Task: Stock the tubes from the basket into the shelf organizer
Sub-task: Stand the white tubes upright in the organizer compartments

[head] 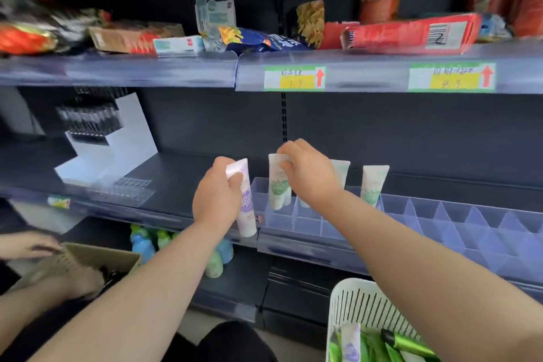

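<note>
**Middle shelf, tube stock: one placement in hand, one tube waiting**

Fixture: clear plastic divided shelf organizer [470, 223], set along the front of the dark grey middle shelf [182, 176]. Most of its cells toward the right show no tubes.

Supply: white slotted plastic basket [352, 303], low at the right. It holds more green and white tubes [405, 344].

Item 1: white tube with green label [276, 188], standing cap-down in a cell near the organizer's left end. The right hand [311, 176] has its fingers curled and pinches the tube's flat crimped top. Whether the cap sits on the cell floor cannot be told.

Item 2: white tube with purple label [246, 209], held cap-down in front of the shelf edge, just left of the organizer and in no cell. The left hand [217, 194] is closed round its upper half.

Already placed: an upright white-and-green tube [373, 182] further right, and another [340, 170] partly hidden behind the right hand.

Handling note (a judgement):
- Lower item 1 straight down until the cell walls hold it, then loosen the pinch slowly. A tall tube on a narrow cap is likely to lean or tip into its neighbours.
- Face the label forward to match the row.
- Bring item 2 across only once the right hand is clear.
</note>
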`<state>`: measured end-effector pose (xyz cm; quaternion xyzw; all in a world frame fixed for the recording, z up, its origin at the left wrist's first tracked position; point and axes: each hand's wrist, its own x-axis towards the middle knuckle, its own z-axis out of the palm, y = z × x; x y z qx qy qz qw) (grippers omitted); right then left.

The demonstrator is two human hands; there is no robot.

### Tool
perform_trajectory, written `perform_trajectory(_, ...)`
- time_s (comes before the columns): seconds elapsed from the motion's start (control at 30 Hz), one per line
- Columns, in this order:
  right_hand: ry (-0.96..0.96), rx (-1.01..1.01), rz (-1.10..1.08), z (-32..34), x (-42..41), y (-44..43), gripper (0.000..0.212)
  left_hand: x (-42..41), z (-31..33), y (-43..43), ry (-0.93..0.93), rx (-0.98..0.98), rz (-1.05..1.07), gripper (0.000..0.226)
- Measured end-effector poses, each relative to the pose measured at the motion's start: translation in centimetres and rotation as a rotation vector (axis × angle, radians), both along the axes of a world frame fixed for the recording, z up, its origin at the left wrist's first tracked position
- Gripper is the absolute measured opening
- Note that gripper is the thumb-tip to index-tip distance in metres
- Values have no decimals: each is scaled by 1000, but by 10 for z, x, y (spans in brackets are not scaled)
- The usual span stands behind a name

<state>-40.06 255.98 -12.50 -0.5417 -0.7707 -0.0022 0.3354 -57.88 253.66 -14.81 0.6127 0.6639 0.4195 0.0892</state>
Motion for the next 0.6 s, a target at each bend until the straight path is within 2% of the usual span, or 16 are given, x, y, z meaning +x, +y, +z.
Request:
perform_trajectory(0.27,-17,-4,-70,-7,-38,73,16,-23,3,42,-81,91,-95,13)
perform_trajectory(0.6,-352,-116,-141,-39,-46,119,21,-29,-18,74,-98,61,-137,12)
